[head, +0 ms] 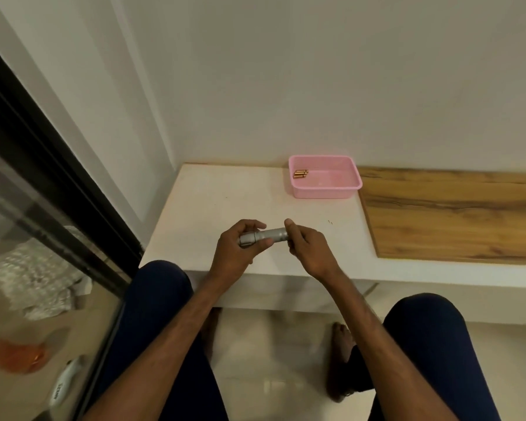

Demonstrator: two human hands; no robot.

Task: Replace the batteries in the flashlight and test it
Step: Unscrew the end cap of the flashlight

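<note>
Batteries [300, 174] lie in pink basket [325, 192] beyond flashlight [266, 236].

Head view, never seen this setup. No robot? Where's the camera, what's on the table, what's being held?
No robot here: a person works with bare hands. The only camera sits on the person's head and looks forward and down, so everything is seen from their side. The left hand grips the wider end of a silver flashlight; the right hand pinches its other end. Both hold it over a white table. At the back of the table stands a pink basket with a few small batteries in its left corner.
</note>
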